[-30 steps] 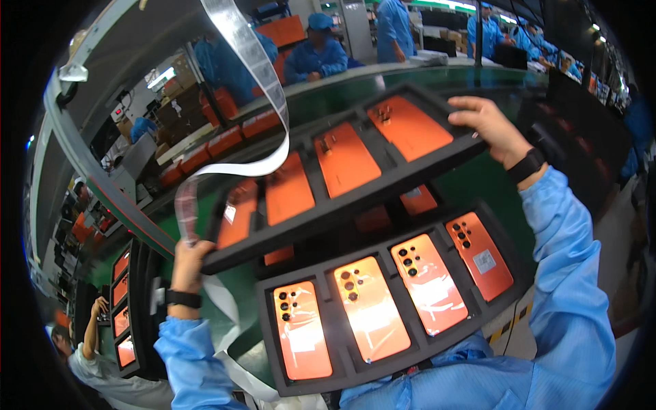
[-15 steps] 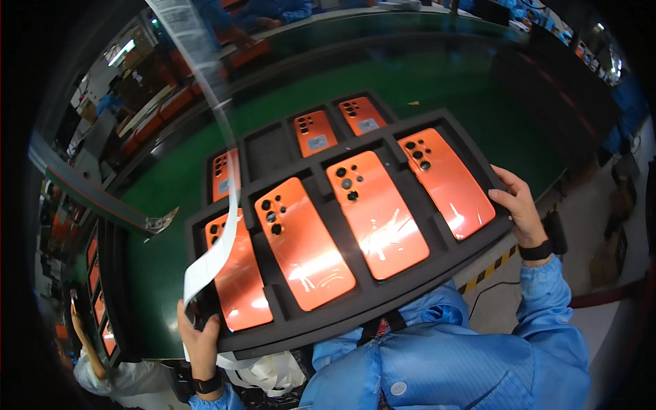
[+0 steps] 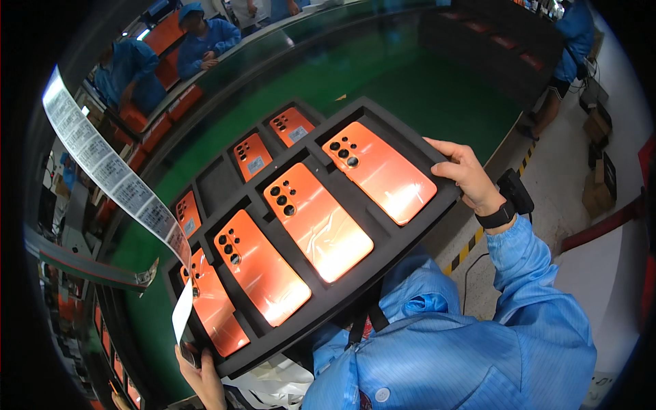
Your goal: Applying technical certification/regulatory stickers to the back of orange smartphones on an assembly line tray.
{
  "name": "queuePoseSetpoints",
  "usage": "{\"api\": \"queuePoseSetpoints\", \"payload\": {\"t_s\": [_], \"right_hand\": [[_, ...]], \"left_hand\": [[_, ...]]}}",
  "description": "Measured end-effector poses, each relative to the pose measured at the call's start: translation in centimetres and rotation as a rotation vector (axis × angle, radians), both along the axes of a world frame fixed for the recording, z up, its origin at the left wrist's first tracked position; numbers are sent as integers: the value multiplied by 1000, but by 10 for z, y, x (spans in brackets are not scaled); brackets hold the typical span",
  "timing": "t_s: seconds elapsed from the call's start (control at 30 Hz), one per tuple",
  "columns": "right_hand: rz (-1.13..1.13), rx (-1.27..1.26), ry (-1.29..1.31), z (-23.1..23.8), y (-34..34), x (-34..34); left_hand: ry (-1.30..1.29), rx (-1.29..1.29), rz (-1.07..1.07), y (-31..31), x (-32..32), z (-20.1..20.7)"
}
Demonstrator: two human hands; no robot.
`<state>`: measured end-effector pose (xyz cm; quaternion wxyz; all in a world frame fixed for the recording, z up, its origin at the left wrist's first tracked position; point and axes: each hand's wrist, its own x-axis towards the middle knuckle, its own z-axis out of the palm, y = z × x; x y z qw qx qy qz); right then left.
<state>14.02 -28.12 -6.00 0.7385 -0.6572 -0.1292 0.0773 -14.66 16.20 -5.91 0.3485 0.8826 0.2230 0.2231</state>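
- Currently you're holding the front tray (image 3: 347, 191) tilted at the near side of the green worktop (image 3: 383, 82); four orange phones (image 3: 263, 268) are lying in its slots, cameras up.
- R hand (image 3: 471, 178): fingers are closing on the tray's R end, thumb on top, no gap showing.
- L hand (image 3: 205, 379): fingers are bending round the near L corner, gripping it too, by the look of it.
- Step in hand is prob. handling the loaded tray; next move is calling for even support at both ends, w/ the label strip (image 3: 113, 169) clear of the phones.
- Strip is partly hiding the leftmost phone; its lower end is vanishing by your L fingers, so you can't be sure they're pinching it.
- Front tray is overlapping the rear tray (image 3: 215, 181) in view; contact's unclear.
- L wrist is running off the bottom edge.
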Motion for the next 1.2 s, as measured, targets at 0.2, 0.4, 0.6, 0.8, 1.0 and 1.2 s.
{"api": "queuePoseSetpoints", "payload": {"t_s": [0.2, 0.4, 0.6, 0.8, 1.0, 1.2], "right_hand": [[26, -185, -75, 3, 0, 7], [12, -715, -380, 19, -9, 3], [-21, -698, -1078, 101, 53, 1], [521, -309, -1297, 116, 192, -29], [782, 27, -1161, 89, 299, -91], [754, 83, -1003, 58, 343, -147]], "left_hand": [[14, 7, 107, -37, 10, 24], [67, -169, -4, -16, -6, 44], [-106, -1214, 114, 114, -41, 28], [-24, -1599, 28, 73, -13, -11], [2, -1100, -16, 34, -17, 42], [-124, -1021, -112, -1, -33, 63]]}}
